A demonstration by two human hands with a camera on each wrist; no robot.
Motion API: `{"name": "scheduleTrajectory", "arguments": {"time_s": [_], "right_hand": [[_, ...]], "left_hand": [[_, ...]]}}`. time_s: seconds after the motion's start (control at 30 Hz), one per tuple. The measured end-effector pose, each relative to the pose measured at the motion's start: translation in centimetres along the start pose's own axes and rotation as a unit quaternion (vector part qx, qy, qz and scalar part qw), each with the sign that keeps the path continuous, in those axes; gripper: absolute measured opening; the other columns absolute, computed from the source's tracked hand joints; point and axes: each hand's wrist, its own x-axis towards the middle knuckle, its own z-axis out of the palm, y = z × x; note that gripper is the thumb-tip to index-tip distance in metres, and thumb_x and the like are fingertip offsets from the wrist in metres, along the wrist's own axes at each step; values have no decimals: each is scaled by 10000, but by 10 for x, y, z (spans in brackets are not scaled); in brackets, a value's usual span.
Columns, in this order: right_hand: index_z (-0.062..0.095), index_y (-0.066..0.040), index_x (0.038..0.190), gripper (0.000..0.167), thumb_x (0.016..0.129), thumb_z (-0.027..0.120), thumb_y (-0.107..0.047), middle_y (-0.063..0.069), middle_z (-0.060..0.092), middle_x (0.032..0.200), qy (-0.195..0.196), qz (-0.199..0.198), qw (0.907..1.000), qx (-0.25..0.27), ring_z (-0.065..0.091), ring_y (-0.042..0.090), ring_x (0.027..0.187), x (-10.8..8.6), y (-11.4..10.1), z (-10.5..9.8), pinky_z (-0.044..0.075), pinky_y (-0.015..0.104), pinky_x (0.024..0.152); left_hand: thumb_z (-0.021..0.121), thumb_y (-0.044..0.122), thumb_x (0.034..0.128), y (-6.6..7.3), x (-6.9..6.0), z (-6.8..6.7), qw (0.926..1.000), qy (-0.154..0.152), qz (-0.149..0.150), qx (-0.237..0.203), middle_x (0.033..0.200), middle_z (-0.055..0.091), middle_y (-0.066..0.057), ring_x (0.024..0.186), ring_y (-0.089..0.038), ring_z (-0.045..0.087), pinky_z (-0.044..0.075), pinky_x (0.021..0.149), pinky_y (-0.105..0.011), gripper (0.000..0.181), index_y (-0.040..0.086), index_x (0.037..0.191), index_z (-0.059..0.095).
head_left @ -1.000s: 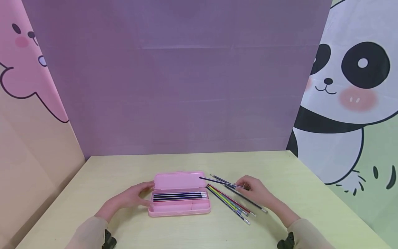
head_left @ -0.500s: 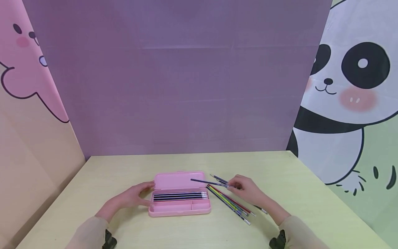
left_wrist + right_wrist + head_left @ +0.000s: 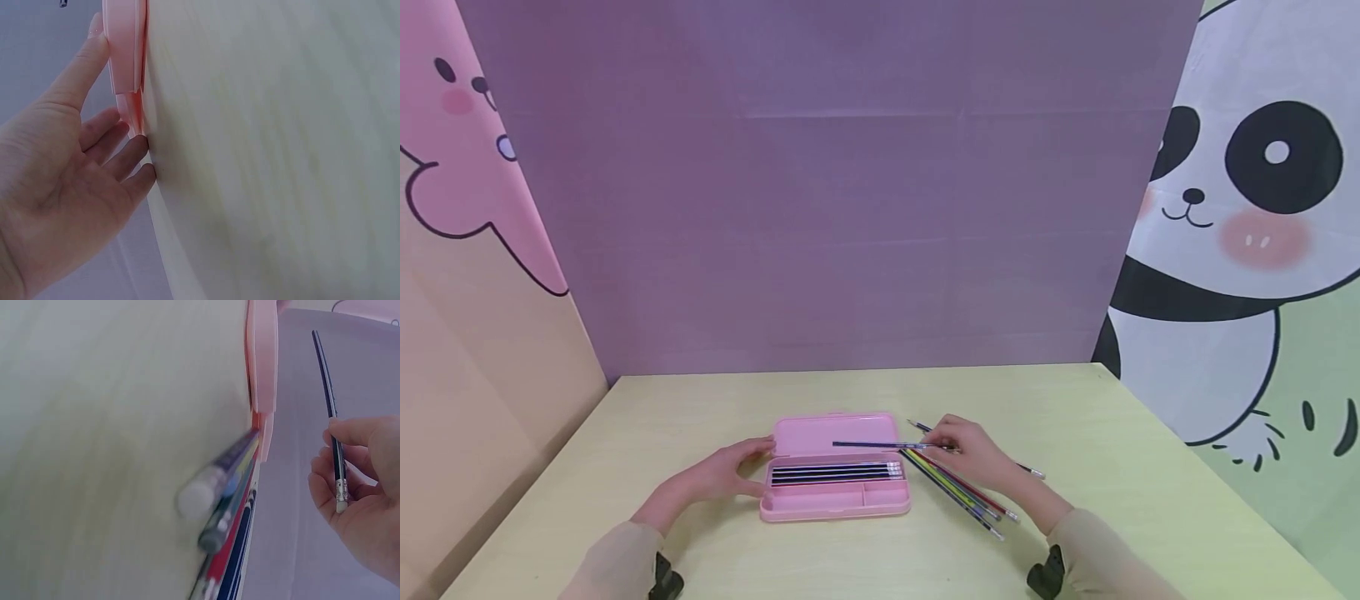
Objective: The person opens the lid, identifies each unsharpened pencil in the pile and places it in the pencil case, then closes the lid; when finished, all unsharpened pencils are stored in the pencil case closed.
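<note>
A pink pencil case (image 3: 812, 500) lies open on the table with its lid folded back. Several dark pencils (image 3: 835, 474) with white eraser ends lie side by side in its rear compartment. My left hand (image 3: 726, 471) rests at the case's left end, its thumb touching the side and its fingers loosely bent near the lid. Between thumb and fingers my right hand (image 3: 973, 454) pinches a dark pencil (image 3: 324, 378) near its eraser end. In the head view that pencil (image 3: 872, 444) is held roughly level in front of the lid, its other end pointing left.
Several loose pencils (image 3: 958, 487), in dark, yellow-green and red, fan out on the table (image 3: 760, 567) right of the case. More dark pencils lie partly hidden behind and under my right hand. A purple backdrop (image 3: 850, 208) stands behind the table.
My right hand has moved left with the pencil, bringing it from over the loose pencils to across the lid and turning it more level. My left hand and the case stay put.
</note>
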Motion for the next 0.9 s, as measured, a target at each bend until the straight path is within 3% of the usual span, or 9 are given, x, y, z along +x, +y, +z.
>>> {"name": "scheduleTrajectory", "arguments": {"time_s": [0.13,0.3,0.43,0.9], "right_hand": [[698,-111,950,92,888,643,-152,-69,548,839,-103,-31,9999,-53,458,35,707,6,-4,5,442,165,593],[703,-42,948,111,866,660,-104,-35,566,816,-103,-256,9996,-24,452,24,695,15,-11,14,452,163,590],[711,-17,954,131,854,670,-91,-28,579,795,-280,-169,9995,22,453,28,682,21,-17,21,441,162,564],[726,-15,943,127,850,674,-82,16,636,822,-794,-350,9961,182,465,22,668,40,-29,38,445,153,557]], "left_hand": [[790,383,713,0,1,0,10000,23,-64,-52,1492,327,-194,1377,-415,267,198,1132,-581,874,66,1423,390],[796,373,709,-1,2,0,9999,37,-83,-62,1488,335,-192,1376,-413,272,205,1131,-579,870,70,1420,396],[795,360,711,-1,2,1,10000,27,-48,-77,1490,330,-192,1376,-416,268,197,1133,-577,866,62,1418,395],[798,357,705,-3,3,2,9998,65,-138,-127,1492,334,-180,1378,-404,275,196,1138,-566,865,68,1417,401]]}}
